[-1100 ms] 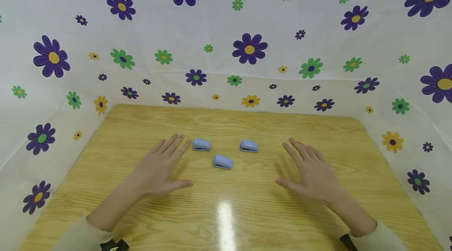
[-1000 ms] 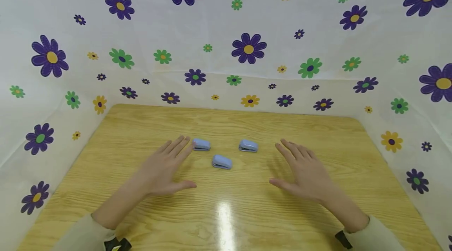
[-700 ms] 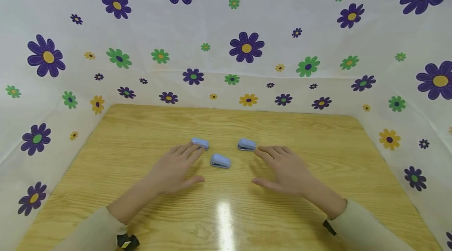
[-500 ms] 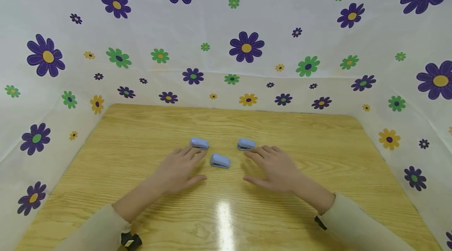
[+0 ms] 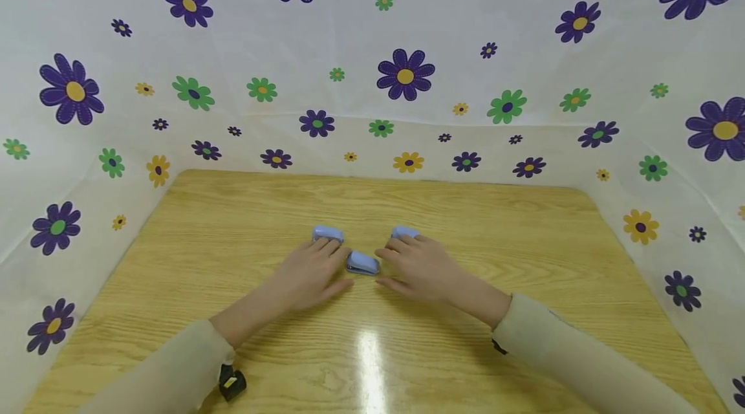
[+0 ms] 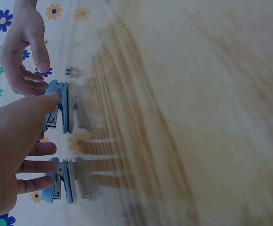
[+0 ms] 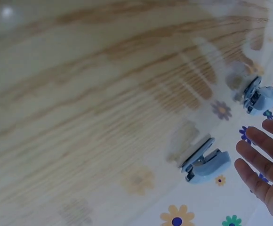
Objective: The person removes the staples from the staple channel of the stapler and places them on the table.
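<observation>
Three small light-blue staplers lie on the wooden table: a left one point(image 5: 328, 233), a middle one point(image 5: 363, 262) nearer the person, and a right one point(image 5: 403, 231). The left hand point(image 5: 311, 272) hovers with fingers extended, their tips overlapping the left stapler's near edge in the head view. Its thumb and index finger flank the middle stapler's left end. From the other side, the right hand point(image 5: 421, 268) reaches in, index finger and thumb apart at the middle stapler's right end. Its other fingers partly hide the right stapler. In the right wrist view its fingers point(image 7: 261, 155) look straight and hold nothing.
The glossy wood table point(image 5: 244, 200) reflects a bright light near its front. White cloth point(image 5: 349, 32) printed with purple, green and yellow flowers rises behind and along both sides. A dark wrist device point(image 5: 231, 383) shows under the left sleeve.
Both hands have moved inward from the sides toward the middle stapler, the right hand travelling farther. They have come down closer to the table. The staplers stay in place; the head view shifts slightly.
</observation>
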`<state>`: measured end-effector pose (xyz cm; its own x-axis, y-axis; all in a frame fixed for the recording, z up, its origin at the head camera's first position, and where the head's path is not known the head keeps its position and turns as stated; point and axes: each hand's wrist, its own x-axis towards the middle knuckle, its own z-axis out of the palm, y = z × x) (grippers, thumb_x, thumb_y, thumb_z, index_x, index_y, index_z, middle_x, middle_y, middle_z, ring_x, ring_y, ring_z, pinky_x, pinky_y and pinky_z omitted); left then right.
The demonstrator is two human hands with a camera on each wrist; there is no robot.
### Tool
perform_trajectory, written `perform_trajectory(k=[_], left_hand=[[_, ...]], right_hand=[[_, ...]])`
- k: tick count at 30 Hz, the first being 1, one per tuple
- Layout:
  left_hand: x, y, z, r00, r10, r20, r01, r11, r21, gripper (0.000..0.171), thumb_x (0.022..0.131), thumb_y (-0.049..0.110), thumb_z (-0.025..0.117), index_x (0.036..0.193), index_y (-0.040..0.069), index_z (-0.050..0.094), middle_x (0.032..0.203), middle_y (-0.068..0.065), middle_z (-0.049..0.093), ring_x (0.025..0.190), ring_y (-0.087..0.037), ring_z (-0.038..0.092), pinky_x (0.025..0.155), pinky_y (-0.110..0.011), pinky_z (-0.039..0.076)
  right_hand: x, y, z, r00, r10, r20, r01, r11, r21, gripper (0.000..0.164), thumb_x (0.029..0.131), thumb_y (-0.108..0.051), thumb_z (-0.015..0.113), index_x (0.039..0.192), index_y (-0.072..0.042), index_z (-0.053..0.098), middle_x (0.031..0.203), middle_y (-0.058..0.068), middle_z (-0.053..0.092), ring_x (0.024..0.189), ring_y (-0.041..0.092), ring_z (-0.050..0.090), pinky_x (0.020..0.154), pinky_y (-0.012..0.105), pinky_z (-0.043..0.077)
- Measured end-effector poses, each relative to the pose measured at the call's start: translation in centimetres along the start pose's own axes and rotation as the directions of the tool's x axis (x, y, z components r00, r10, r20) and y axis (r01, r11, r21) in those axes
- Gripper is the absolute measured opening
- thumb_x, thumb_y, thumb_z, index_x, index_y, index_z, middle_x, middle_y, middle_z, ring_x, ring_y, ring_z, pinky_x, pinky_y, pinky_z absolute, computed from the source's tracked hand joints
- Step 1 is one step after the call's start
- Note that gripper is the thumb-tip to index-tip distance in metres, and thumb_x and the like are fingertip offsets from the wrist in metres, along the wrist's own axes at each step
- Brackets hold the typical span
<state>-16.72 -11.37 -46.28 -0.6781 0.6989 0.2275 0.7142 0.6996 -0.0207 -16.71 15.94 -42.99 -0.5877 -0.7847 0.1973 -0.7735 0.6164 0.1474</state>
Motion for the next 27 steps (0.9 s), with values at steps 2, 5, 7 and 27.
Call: perform_trajectory(k=[2,5,7,27], left_hand=[[0.2,-0.1,0.2,1.0,-0.002,-0.005,0.002,1.0,-0.006,0.051,0.1,0.052,0.067,0.128,0.01,0.064,0.116,-0.006,0.07,0.112,-0.025,0.067,0.097,-0.04,0.058],[0.5,-0.1,0.2,1.0,-0.001,-0.01,0.001,1.0,-0.008,0.046,0.1,0.05,0.069,0.122,0.01,0.065,0.112,-0.005,0.071,0.109,-0.025,0.068,0.095,-0.04,0.058],[0.6,-0.1,0.1,1.0,0.002,-0.005,-0.002,1.0,-0.007,0.043,0.1,0.05,0.069,0.118,0.011,0.065,0.11,-0.004,0.07,0.107,-0.023,0.068,0.094,-0.039,0.058],[1.2,1.4,0.4,0.994,0.107,-0.022,-0.105,0.992,0.076,0.037,0.103,0.052,0.063,0.109,0.015,0.067,0.105,-0.001,0.07,0.102,-0.02,0.065,0.094,-0.038,0.055]], right_hand=[[0.5,0.0,0.3,1.0,-0.01,0.009,0.01,1.0,0.001,0.045,0.099,-0.051,0.07,0.124,-0.014,0.073,0.111,0.002,0.076,0.1,0.02,0.074,0.084,0.035,0.062],[1.0,0.0,0.8,0.999,-0.019,0.03,0.019,1.0,0.005,0.042,0.099,-0.049,0.07,0.122,-0.013,0.074,0.108,0.001,0.076,0.097,0.019,0.073,0.086,0.035,0.061],[1.2,0.0,1.2,0.999,-0.022,0.039,0.022,1.0,0.004,0.041,0.1,-0.049,0.07,0.12,-0.014,0.074,0.107,0.001,0.076,0.095,0.018,0.073,0.085,0.034,0.061],[-0.6,-0.4,1.5,0.996,-0.082,-0.029,0.079,0.992,-0.101,0.031,0.096,-0.048,0.076,0.099,-0.017,0.073,0.092,-0.004,0.07,0.081,0.012,0.066,0.076,0.028,0.055]])
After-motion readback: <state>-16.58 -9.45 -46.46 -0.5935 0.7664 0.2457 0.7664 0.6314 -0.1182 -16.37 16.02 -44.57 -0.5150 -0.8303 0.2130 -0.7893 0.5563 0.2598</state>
